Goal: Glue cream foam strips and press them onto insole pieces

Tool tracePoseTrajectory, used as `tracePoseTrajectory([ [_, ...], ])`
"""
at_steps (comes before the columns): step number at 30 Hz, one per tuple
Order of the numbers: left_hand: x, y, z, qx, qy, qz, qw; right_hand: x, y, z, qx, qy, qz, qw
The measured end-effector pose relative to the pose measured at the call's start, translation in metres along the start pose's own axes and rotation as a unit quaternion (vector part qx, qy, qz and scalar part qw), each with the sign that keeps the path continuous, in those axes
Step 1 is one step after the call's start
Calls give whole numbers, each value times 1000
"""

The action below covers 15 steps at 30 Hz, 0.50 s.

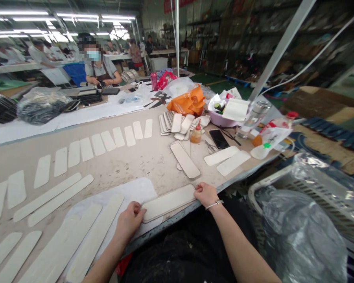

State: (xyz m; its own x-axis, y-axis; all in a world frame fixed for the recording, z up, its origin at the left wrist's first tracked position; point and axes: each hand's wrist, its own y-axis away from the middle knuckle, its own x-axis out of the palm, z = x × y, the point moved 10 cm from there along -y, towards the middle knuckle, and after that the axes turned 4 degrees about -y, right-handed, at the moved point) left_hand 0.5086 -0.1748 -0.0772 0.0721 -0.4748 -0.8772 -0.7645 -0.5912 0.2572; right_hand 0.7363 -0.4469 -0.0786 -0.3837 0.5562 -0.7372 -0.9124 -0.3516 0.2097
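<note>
A long pale panel with rounded ends (169,201) lies at the table's near edge, apparently stacked on another one. My left hand (132,218) pinches its left end, fingers curled. At its right end, my right hand (205,194), with a bracelet on the wrist, grips the corner between thumb and fingers. Just beyond lies a similar panel with a dark rim (185,159), slanted over another piece. White paper (138,188) is partly under the long strips to the left of my left hand.
Rows of pale strips (98,144) cover the table's left side. A glue bottle (196,134), scissors (211,147), a phone (219,139) and a clear bottle (253,120) stand or lie beyond. A basket (318,188) is at right. A masked person (102,68) works across the table.
</note>
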Motion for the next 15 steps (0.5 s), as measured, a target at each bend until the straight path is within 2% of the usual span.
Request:
tracePoseTrajectory([
  [6,5,-1,3,-5,1,7,1000,2,0,-3,8,-10,18,1000],
  [15,1,0,0,10,-5,-16,1000,4,2,0,-1,11,17,1000],
])
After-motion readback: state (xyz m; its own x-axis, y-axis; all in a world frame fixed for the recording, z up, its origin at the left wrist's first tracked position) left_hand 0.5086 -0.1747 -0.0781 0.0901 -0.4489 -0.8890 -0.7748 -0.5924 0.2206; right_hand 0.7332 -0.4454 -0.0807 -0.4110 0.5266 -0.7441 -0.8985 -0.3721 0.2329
